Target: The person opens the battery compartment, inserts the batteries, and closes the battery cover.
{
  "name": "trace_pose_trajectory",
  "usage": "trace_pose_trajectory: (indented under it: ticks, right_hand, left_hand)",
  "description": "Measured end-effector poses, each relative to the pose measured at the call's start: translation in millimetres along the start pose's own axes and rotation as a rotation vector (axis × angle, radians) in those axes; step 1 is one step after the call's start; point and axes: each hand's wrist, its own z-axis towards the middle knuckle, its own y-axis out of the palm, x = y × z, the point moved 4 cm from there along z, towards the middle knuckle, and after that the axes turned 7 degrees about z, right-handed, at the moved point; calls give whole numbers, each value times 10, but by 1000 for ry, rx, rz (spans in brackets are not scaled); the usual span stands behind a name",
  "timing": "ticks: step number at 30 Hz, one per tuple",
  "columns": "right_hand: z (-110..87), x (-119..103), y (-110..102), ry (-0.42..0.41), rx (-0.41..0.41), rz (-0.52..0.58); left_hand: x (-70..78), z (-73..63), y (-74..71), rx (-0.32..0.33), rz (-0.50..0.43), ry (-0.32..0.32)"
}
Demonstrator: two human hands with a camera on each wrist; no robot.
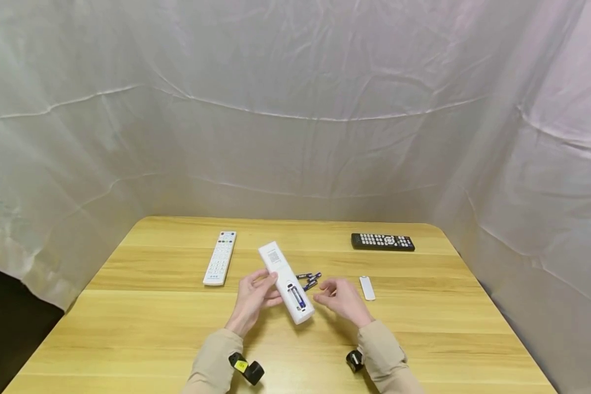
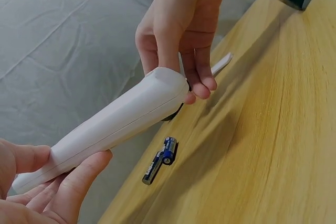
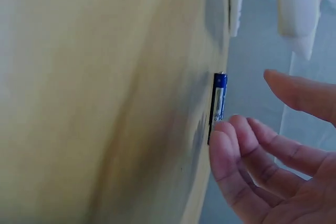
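While left hand [image 1: 254, 298] grips white remote [image 1: 287, 283] mid-tabletop, bay up, one cell in | left wrist: right hand [image 2: 181, 30] fingers loose, empty; spare batteries [image 2: 160, 159] below | right wrist: battery [image 3: 218, 103] near fingertips [image 3: 223, 145]; pinch it, match polarity.

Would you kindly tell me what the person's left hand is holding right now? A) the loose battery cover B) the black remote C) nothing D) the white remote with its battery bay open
D: the left hand grips the white remote above the table, its open bay showing a battery, while the right hand hovers empty beside it.
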Motion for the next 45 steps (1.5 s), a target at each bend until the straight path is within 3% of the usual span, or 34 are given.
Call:
trace_pose_trajectory:
  ticks: [5,14,33,45]
  right_hand:
    - [90,-17,32,37,0,-120]
    - [226,-63,110,110,-51,-162]
    - [386,-182,250,57,-34,-468]
    - [417,-216,280,37,-23,-517]
  left_hand:
    - [1,-14,-24,9,1,2]
    - [9,-32,-58,31,2,-7]
    - [15,-47,-85,33,-13,-6]
    - [19,-46,-86,31,-14,-6]
